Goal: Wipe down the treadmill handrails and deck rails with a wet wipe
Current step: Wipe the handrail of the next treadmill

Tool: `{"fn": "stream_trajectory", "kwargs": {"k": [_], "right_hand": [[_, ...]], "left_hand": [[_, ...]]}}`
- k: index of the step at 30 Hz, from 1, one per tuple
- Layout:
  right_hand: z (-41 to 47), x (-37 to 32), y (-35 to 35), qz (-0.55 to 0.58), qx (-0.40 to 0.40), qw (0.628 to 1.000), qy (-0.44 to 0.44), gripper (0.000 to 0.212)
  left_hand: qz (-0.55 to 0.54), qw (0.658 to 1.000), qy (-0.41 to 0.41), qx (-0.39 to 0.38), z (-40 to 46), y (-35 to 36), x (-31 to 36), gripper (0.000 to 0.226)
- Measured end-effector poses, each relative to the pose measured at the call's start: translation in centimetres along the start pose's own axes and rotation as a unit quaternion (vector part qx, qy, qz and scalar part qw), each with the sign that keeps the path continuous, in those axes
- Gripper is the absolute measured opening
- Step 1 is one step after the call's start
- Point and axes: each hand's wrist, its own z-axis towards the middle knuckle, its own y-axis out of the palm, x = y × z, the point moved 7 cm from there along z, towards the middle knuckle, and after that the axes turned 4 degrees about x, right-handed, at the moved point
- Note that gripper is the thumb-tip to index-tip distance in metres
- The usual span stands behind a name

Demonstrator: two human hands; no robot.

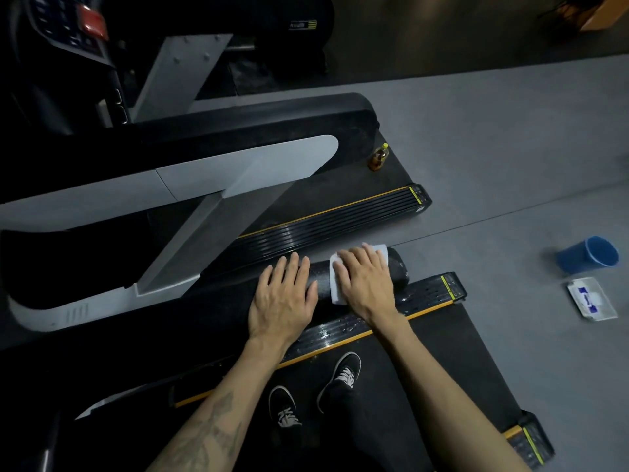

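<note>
Dim, murky light leaves the upper left nearly black, with wide-angle bending and soft blur toward the edges.

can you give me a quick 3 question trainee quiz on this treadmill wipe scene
1. Which hand presses the wet wipe on the handrail?
2. True or false: the left hand rests flat on the handrail beside the wipe.
3. The blue cup on the floor is: A upright, B on its side.

Key: 1 the right hand; 2 true; 3 B.
</note>
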Motion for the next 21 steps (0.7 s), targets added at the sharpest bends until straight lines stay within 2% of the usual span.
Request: {"fn": "stream_trajectory", "kwargs": {"k": [6, 8, 13, 15, 18, 21], "right_hand": [[3.9, 1.1, 0.2, -0.09, -0.115, 0.989, 0.033, 0.053], [3.9, 2.4, 0.1, -0.134, -0.127, 0.982, 0.036, 0.054], [0.6, 1.1, -0.6, -0.151, -0.017, 0.988, 0.016, 0.055], [-1.3, -0.1, -0.1, -0.096, 0.011, 0.995, 0.002, 0.057], [-2.2, 0.2, 0.1, -0.017, 0.018, 0.999, -0.024, 0.053], [-1.2, 2.5, -0.5, -0.007, 0.022, 1.0, -0.012, 0.054]], "left_hand": [[-0.004, 1.0, 0.0, -0.003, -0.1, 0.2, -0.1, 0.057], [-0.003, 1.0, 0.001, -0.007, -0.1, 0.2, -0.1, 0.057], [-0.006, 1.0, -0.001, 0.0, 0.0, 0.3, -0.1, 0.056], [-0.008, 1.0, -0.002, 0.004, 0.0, 0.2, 0.0, 0.057], [-0.01, 1.0, 0.003, 0.008, -0.1, 0.0, 0.0, 0.056], [-0.012, 1.0, 0.013, 0.016, -0.3, -0.3, 0.0, 0.053]]}}
